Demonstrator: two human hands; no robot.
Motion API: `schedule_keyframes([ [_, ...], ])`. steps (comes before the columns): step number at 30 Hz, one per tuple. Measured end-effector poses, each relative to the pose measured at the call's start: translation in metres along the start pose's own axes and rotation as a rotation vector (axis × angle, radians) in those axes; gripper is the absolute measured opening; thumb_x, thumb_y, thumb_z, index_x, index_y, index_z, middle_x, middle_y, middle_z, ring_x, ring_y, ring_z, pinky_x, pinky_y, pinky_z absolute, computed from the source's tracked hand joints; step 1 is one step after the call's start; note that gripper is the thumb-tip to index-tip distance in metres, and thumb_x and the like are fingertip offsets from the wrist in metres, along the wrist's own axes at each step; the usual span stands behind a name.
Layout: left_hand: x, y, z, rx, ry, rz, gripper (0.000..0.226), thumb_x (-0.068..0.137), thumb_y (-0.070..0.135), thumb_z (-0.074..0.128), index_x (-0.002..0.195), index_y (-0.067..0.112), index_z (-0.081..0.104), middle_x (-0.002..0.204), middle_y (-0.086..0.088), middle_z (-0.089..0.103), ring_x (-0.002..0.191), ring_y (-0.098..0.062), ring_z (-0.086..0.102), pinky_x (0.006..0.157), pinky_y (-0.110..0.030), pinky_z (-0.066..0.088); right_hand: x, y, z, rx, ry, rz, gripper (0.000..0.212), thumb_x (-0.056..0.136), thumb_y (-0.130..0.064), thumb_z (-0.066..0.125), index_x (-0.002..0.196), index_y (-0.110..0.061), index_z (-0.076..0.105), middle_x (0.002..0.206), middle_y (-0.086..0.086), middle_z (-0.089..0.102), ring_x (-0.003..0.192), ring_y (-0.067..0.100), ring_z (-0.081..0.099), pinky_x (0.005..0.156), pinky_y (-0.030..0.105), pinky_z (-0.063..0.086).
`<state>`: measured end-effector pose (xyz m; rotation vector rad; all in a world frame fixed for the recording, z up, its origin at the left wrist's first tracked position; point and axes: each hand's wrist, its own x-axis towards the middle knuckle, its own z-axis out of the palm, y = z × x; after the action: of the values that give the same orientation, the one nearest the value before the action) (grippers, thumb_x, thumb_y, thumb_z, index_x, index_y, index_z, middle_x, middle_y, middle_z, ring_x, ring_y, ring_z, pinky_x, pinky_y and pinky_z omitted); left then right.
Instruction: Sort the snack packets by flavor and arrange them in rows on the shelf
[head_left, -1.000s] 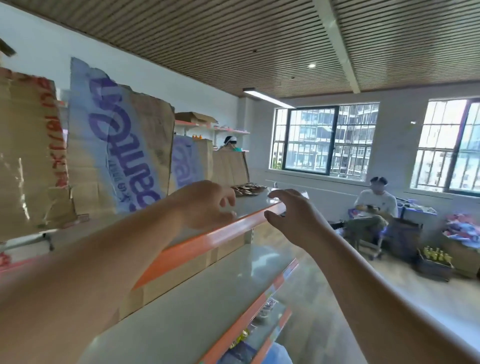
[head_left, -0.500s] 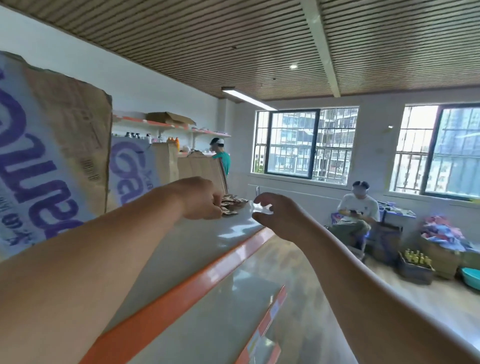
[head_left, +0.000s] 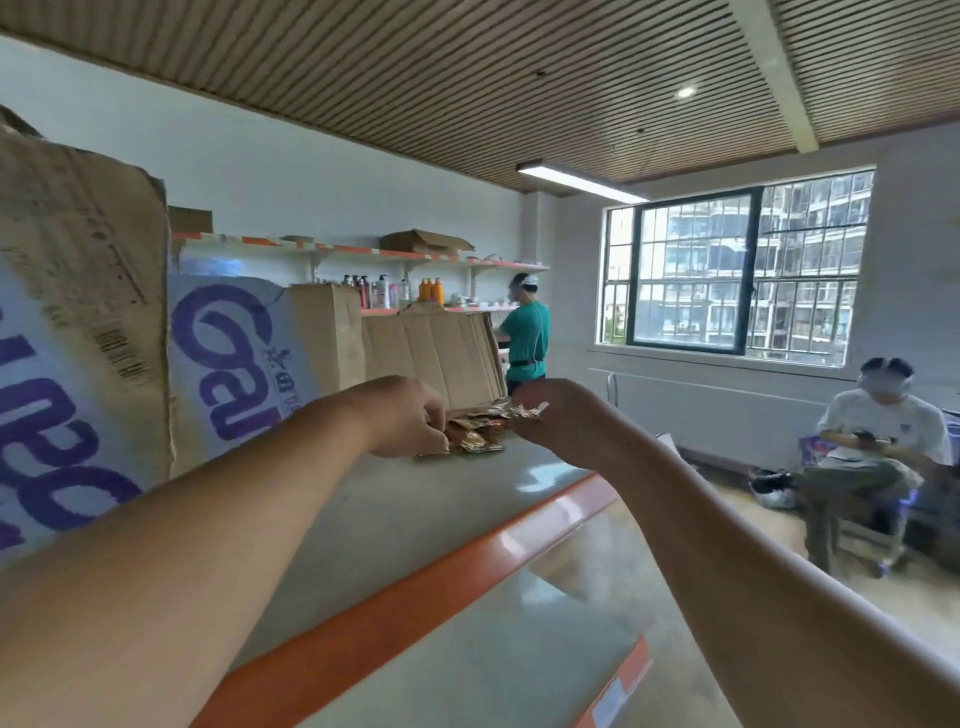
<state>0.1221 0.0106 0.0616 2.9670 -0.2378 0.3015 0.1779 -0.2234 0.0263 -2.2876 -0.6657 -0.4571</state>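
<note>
A small pile of gold and orange snack packets (head_left: 475, 434) lies at the far end of the grey top shelf (head_left: 415, 519), which has an orange front edge. My left hand (head_left: 405, 415) reaches to the pile's left side, fingers curled down onto a packet. My right hand (head_left: 558, 415) is at the pile's right side and pinches a shiny packet (head_left: 524, 411) lifted slightly above the others. Both forearms stretch out over the shelf.
Flattened cardboard boxes (head_left: 249, 353) stand upright along the shelf's back on the left. A lower shelf (head_left: 493, 665) lies below. A person in green (head_left: 524, 332) stands by wall shelves with bottles (head_left: 431, 290); another person (head_left: 878, 447) sits by the window.
The view has moved along the shelf toward the packet pile. Both hands reached forward and now touch the packets; the right hand has lifted one.
</note>
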Motion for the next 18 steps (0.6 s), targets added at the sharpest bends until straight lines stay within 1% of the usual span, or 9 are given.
schedule_keyframes([
  [3, 0.025, 0.005, 0.011, -0.012, 0.021, -0.089, 0.01, 0.09, 0.042, 0.07, 0.096, 0.035, 0.07, 0.097, 0.016, 0.063, 0.089, -0.005, 0.059, 0.068, -0.024, 0.046, 0.034, 0.029, 0.003, 0.013, -0.076, -0.044, 0.02, 0.086, -0.029, 0.079, 0.1, -0.034, 0.066, 0.106, -0.006, 0.065, 0.089, 0.019, 0.067, 0.079, 0.037, 0.059],
  [5, 0.041, 0.008, 0.02, -0.003, 0.008, -0.157, 0.011, 0.091, 0.042, 0.07, 0.098, 0.034, 0.07, 0.1, 0.012, 0.065, 0.09, -0.008, 0.06, 0.073, -0.027, 0.051, 0.054, 0.048, 0.006, -0.001, -0.132, -0.078, 0.02, 0.086, -0.03, 0.078, 0.103, -0.033, 0.067, 0.108, -0.007, 0.066, 0.088, 0.016, 0.066, 0.077, 0.036, 0.059],
  [7, 0.06, 0.011, 0.027, 0.022, 0.006, -0.233, 0.015, 0.09, 0.045, 0.07, 0.1, 0.034, 0.07, 0.104, 0.009, 0.066, 0.091, -0.01, 0.06, 0.079, -0.03, 0.053, 0.072, 0.064, 0.011, -0.019, -0.178, -0.102, 0.022, 0.087, -0.029, 0.076, 0.107, -0.028, 0.068, 0.109, -0.003, 0.066, 0.09, 0.019, 0.066, 0.081, 0.04, 0.059],
  [8, 0.069, 0.012, 0.031, 0.027, 0.005, -0.27, 0.017, 0.089, 0.046, 0.07, 0.102, 0.035, 0.07, 0.106, 0.009, 0.066, 0.091, -0.01, 0.059, 0.077, -0.031, 0.052, 0.081, 0.069, 0.014, -0.025, -0.198, -0.115, 0.023, 0.087, -0.029, 0.075, 0.109, -0.025, 0.069, 0.109, -0.001, 0.067, 0.092, 0.021, 0.066, 0.082, 0.041, 0.058],
  [11, 0.088, 0.016, 0.049, 0.046, -0.032, -0.349, 0.03, 0.088, 0.047, 0.068, 0.118, 0.043, 0.068, 0.111, 0.014, 0.063, 0.096, -0.011, 0.059, 0.072, -0.028, 0.044, 0.1, 0.076, 0.025, -0.087, -0.297, -0.206, 0.031, 0.09, -0.03, 0.071, 0.12, -0.023, 0.068, 0.113, 0.002, 0.067, 0.095, 0.023, 0.063, 0.083, 0.041, 0.056],
  [12, 0.091, 0.015, 0.056, 0.055, -0.06, -0.362, 0.035, 0.088, 0.046, 0.067, 0.123, 0.045, 0.067, 0.111, 0.014, 0.061, 0.098, -0.013, 0.059, 0.073, -0.028, 0.045, 0.103, 0.076, 0.03, -0.101, -0.336, -0.234, 0.034, 0.091, -0.031, 0.07, 0.124, -0.025, 0.067, 0.114, 0.001, 0.066, 0.094, 0.021, 0.063, 0.08, 0.039, 0.055],
  [14, 0.091, 0.011, 0.069, 0.045, -0.124, -0.389, 0.032, 0.089, 0.043, 0.063, 0.121, 0.041, 0.068, 0.113, 0.011, 0.064, 0.101, -0.016, 0.063, 0.079, -0.029, 0.049, 0.105, 0.073, 0.041, -0.159, -0.422, -0.29, 0.035, 0.091, -0.037, 0.07, 0.124, -0.027, 0.068, 0.111, 0.001, 0.066, 0.091, 0.02, 0.063, 0.076, 0.036, 0.053],
  [15, 0.088, 0.008, 0.073, 0.031, -0.15, -0.398, 0.029, 0.091, 0.043, 0.062, 0.119, 0.039, 0.069, 0.117, 0.01, 0.067, 0.103, -0.016, 0.065, 0.084, -0.03, 0.05, 0.104, 0.072, 0.046, -0.221, -0.459, -0.325, 0.036, 0.09, -0.041, 0.07, 0.123, -0.027, 0.068, 0.111, 0.002, 0.067, 0.093, 0.021, 0.063, 0.079, 0.035, 0.052],
  [18, 0.078, 0.001, 0.073, -0.002, -0.152, -0.439, 0.044, 0.094, 0.045, 0.066, 0.138, 0.044, 0.063, 0.139, 0.018, 0.062, 0.122, -0.009, 0.06, 0.096, -0.024, 0.044, 0.102, 0.071, 0.056, -0.379, -0.532, -0.4, 0.04, 0.091, -0.048, 0.065, 0.12, -0.021, 0.068, 0.112, 0.005, 0.069, 0.1, 0.024, 0.065, 0.091, 0.039, 0.053],
])
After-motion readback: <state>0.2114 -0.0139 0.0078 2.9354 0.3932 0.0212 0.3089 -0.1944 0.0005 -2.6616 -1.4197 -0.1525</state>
